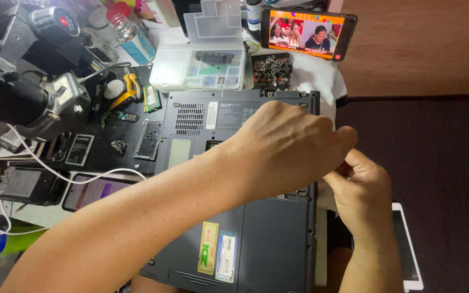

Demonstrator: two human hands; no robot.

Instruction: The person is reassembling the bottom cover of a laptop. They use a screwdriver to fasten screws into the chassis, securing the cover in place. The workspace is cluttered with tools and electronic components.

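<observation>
A dark grey laptop (267,239) lies upside down on the workbench, its underside with vents and stickers facing up. My left hand (286,144) reaches across it from the left, fingers curled shut over the laptop's right edge. My right hand (359,190) comes up from the lower right and meets the left hand's fingertips at that edge. Whatever the fingers pinch is hidden between the two hands.
A clear compartment box (199,62) and a pile of small metal parts (271,70) sit behind the laptop. A phone (308,32) playing video leans at the back. Left: a microscope (23,92), yellow pliers (128,89), circuit boards (149,140), phones, white cable (82,179).
</observation>
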